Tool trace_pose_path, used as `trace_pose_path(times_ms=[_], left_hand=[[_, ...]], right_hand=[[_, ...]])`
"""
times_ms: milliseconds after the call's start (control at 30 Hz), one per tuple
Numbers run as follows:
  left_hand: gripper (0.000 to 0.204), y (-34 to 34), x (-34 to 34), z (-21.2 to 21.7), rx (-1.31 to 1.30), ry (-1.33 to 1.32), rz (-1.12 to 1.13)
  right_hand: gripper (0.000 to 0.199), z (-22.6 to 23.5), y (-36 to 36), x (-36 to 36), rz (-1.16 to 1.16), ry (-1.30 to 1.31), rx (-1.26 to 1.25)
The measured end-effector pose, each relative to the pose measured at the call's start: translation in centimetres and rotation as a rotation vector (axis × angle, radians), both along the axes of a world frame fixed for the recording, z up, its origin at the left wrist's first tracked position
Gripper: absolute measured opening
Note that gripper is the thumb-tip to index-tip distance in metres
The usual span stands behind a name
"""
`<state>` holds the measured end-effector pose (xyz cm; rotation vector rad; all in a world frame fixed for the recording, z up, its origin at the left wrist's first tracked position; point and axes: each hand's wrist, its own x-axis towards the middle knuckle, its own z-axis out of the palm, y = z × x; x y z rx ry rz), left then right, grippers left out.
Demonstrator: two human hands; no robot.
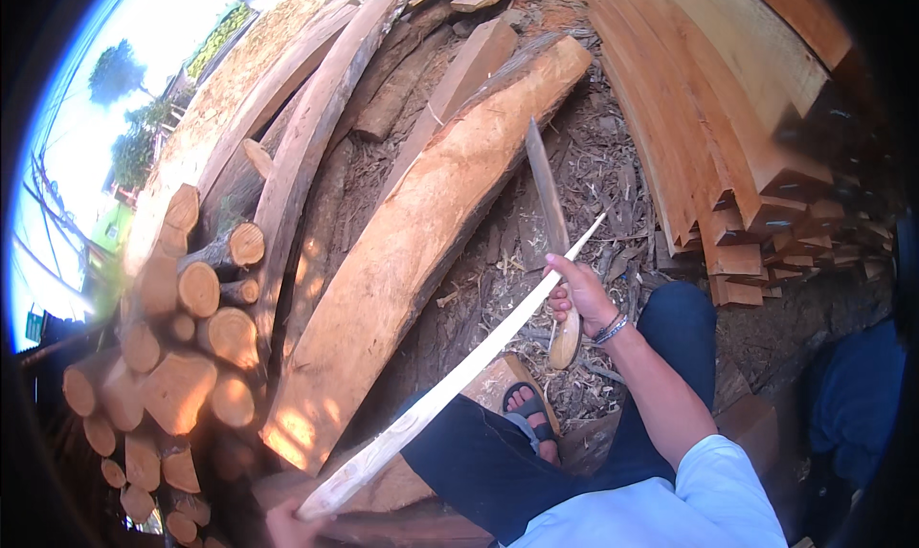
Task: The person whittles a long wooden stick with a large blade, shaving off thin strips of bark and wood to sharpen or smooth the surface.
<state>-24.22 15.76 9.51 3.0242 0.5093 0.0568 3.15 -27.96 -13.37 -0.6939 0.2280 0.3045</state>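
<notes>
Left hand (pixel 289 528) pinches, as far as I can tell from afar, the thick end of the long pale stick (pixel 461 376), likely to steady it, while the right hand (pixel 581 297) curls round the handle of the big knife (pixel 547 192).

Stick (pixel 438 398) between logs (pixel 232 337) left, beams (pixel 661 108) right

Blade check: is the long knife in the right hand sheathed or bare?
Bare: the knife's blade shows uncovered from the right hand up to its tip, with no sheath around it.
</notes>
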Motion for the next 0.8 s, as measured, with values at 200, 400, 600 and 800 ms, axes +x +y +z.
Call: trace_pose_path(times_ms=[200,400,600,800], left_hand=[[0.048,-5.2,2.9,-0.6,0.060,0.008,-0.040],[0.044,-8.7,4.0,-2.7,-0.007,-0.092,0.029],[0.035,-9.1,9.0,-3.9,-0.156,-0.181,0.043],[0.030,-9.3,16.0,-6.2,-0.935,-0.158,-0.046]], right_hand=[[0.038,-0.4,1.0,0.8,-0.056,0.071,0.075],[0.052,-1.5,0.5,0.5,0.031,0.092,0.146],[0.044,-1.7,-1.0,0.8,0.022,0.111,0.176],[0.030,-1.7,-3.4,0.7,-0.046,0.112,0.226]])
